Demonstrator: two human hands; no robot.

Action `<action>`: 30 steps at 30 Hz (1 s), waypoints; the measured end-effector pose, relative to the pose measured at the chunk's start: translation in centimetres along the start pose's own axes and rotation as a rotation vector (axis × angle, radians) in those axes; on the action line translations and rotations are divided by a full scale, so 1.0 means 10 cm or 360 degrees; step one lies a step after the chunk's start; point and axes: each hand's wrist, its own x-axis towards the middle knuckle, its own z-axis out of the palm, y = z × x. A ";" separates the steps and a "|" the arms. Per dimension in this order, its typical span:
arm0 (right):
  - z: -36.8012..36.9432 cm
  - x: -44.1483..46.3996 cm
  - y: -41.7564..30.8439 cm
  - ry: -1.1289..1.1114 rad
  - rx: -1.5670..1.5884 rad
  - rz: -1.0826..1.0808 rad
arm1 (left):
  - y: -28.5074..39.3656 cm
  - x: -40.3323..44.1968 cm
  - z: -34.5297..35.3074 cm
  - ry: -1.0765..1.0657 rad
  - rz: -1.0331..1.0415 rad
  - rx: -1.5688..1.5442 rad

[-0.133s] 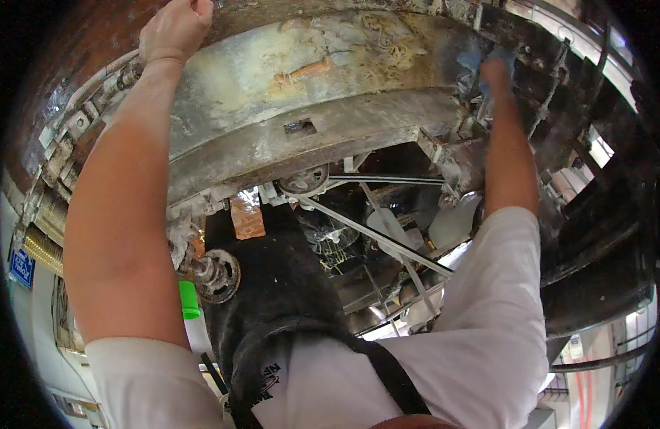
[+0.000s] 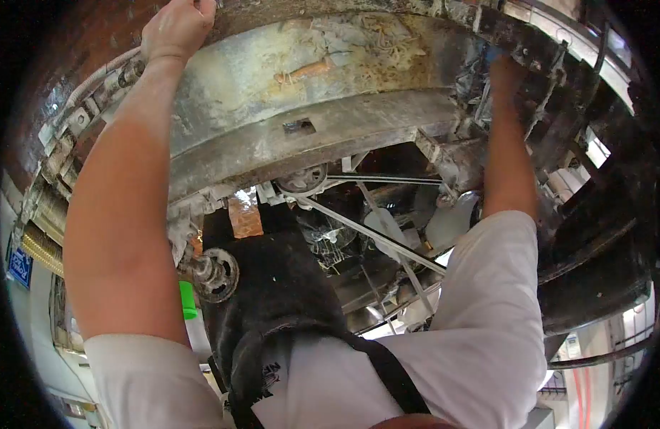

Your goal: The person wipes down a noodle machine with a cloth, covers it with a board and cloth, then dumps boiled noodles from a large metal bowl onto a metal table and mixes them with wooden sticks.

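Head view: shows at far left a blue sign [image 2: 20,267] with white lettering, too small and slanted to read surely. Shows dark print [image 2: 271,379] on the chest of a white shirt [image 2: 316,375], perhaps starting "NF", with the rest lost in folds. Shows no legible brand on the machinery.

Between the two hands, across the upper middle: a broad curved metal panel [image 2: 237,79], dull and scuffed, with yellowish, crusty patches toward its right part and an orange-brown streak [image 2: 305,71] near the middle. Just below, a bent grey ledge [image 2: 251,146] with a small rectangular hole [image 2: 299,126].

At the panel's upper left end, the left hand [image 2: 178,30], with fingers curled in and pressed together, partly cut off by the top edge. Cannot tell whether anything is pinched there. At the opposite end, the right hand [image 2: 507,68], dim and blurred among dark, rough metal parts, with a blue patch [image 2: 493,53] beside it. Cannot tell the state of these fingers, nor any grip.

Under the ledge, a round spoked pulley [image 2: 303,179], with thin straight belts [image 2: 376,237] running off to the right. Lower left, a grimy toothed wheel [image 2: 217,275], near a smooth bright green cup [image 2: 188,300]. Between pulley and wheel, a shiny copper-coloured strip [image 2: 245,213]. At left, a ribbed gold hose [image 2: 42,247]. Over the shirt, a matte black apron [image 2: 273,272] with a black strap [image 2: 396,379].
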 end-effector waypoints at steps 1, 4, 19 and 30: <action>-0.02 -0.10 0.14 0.0118 0.0080 -0.0012 | 0.03 0.03 0.00 0.0020 0.0016 -0.0033; 0.41 -0.77 -0.11 0.0516 -0.0159 -0.0264 | -0.04 0.13 0.14 -0.0047 -0.0024 -0.0039; -0.29 -0.19 0.65 0.0557 -0.1147 0.0129 | -0.07 0.11 0.23 0.0121 0.0089 0.0011; 0.16 0.00 0.51 0.0452 -0.0871 0.0271 | -0.01 0.09 0.17 0.0068 0.0044 -0.0033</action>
